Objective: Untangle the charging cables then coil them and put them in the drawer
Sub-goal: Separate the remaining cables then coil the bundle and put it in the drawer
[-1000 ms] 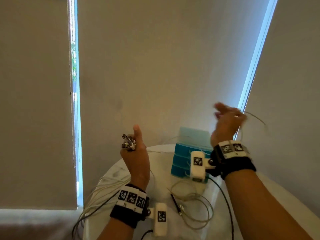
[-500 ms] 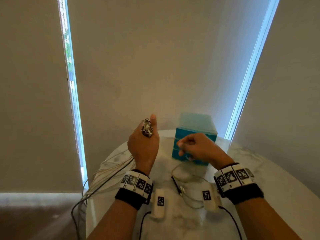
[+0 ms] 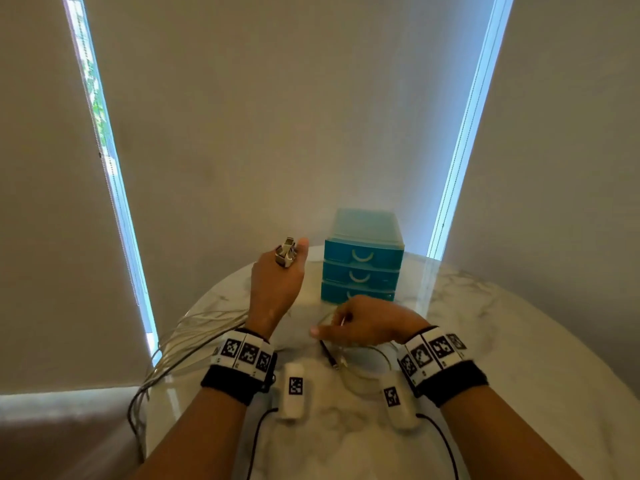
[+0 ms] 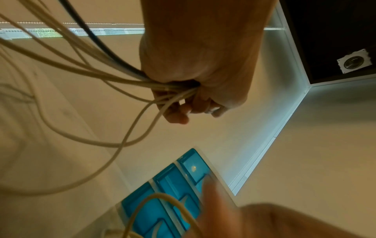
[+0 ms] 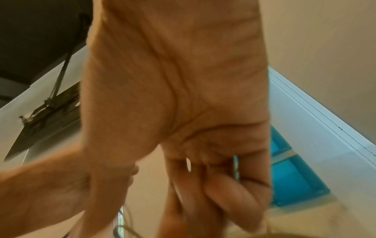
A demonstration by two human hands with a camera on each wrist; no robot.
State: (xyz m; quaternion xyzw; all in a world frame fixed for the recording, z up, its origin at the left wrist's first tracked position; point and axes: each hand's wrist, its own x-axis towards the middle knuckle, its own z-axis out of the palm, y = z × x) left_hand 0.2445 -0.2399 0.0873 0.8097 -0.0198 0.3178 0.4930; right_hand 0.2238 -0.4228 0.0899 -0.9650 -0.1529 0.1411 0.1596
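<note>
The charging cables (image 3: 194, 336) are held bunched in the left hand (image 3: 277, 282), plugs upward, trailing off the bench (image 3: 485, 341). One strand is pinched in the right hand's (image 3: 367, 323) narrow grip, before the closed drawer (image 3: 362, 258). That strand should be drawn out slowly, without snagging.

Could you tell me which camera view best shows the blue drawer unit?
The head view: the drawer unit stands whole and sharp, three shut drawers with handles facing the camera. The left wrist view shows its fronts tilted and partly hidden; the right wrist view shows only a blue sliver.
</note>
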